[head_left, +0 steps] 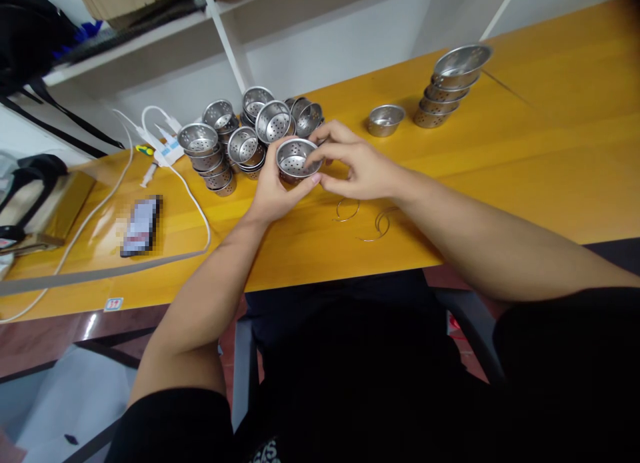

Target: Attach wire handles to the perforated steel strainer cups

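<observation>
A round metal strainer basket (293, 159) with small holes is held between my two hands, its open rim tilted up towards me. My left hand (273, 193) wraps its left and near side, thumb along the front. On the right, my right hand (357, 166) grips the rim with its fingertips, some of them reaching inside the basket. Below the hands, thin wire rings (383, 235) lie on the table. Several more strainer baskets stand in stacks (215, 163) just behind and left of my hands.
To the right are a single strainer basket (386, 123) and a leaning stack of baskets (440, 99). A phone (141, 226), a white power strip (170, 151) and a white cable (205, 223) lie at the left of the yellow table (540, 156). Shelving (320, 43) rises behind.
</observation>
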`<state>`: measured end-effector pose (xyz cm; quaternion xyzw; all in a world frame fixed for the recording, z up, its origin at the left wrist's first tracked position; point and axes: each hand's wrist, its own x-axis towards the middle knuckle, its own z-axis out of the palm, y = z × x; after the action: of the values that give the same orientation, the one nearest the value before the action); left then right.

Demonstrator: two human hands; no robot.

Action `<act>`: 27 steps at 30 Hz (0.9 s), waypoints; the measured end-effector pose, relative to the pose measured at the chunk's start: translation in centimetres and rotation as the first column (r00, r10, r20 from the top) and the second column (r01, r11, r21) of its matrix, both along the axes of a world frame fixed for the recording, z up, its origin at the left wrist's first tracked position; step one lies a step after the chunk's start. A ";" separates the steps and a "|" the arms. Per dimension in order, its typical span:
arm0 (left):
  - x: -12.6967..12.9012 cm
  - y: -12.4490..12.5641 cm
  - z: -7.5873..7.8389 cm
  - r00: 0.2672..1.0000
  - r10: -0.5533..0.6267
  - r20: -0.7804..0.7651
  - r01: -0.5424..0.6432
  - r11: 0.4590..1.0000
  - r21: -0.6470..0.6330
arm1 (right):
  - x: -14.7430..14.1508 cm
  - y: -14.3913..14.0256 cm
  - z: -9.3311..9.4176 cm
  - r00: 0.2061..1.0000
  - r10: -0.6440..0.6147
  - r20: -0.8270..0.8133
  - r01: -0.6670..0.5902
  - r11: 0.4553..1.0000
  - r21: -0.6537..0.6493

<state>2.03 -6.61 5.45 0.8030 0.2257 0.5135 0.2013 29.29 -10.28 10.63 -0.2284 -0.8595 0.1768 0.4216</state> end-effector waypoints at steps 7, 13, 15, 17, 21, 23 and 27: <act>-0.5 -0.2 0.1 0.994 0.102 0.040 -0.099 0.992 -0.077 | 1.5 0.9 0.7 0.976 -0.182 -0.118 0.180 0.983 -0.030; -1.0 -0.4 1.2 0.989 0.143 0.046 -0.145 0.989 0.021 | 2.9 2.1 0.7 0.947 -0.305 -0.100 0.302 0.952 -0.049; -1.1 -0.3 1.3 0.990 0.130 0.055 -0.133 0.990 0.055 | 2.8 2.2 0.5 0.957 -0.281 -0.070 0.277 0.959 -0.052; -1.1 -0.1 1.1 0.990 0.129 0.060 -0.132 0.990 0.039 | 2.6 2.2 0.1 0.965 -0.260 -0.041 0.257 0.964 -0.074; -1.2 0.6 0.4 0.988 0.133 0.072 -0.132 0.991 -0.014 | 2.0 2.4 -0.8 0.968 -0.252 -0.006 0.250 0.964 -0.093; -1.3 0.8 0.1 0.987 0.130 0.091 -0.129 0.991 -0.019 | 1.8 2.7 -1.3 0.970 -0.245 -0.009 0.243 0.966 -0.086; -1.3 1.1 0.0 0.983 0.137 0.124 -0.134 0.991 -0.027 | 1.2 3.0 -2.0 0.974 -0.227 -0.015 0.225 0.970 -0.090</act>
<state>0.74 -5.46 5.43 0.7500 0.2714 0.5735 0.1870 30.48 -7.27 8.61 -0.3408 -0.8140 0.1679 0.4394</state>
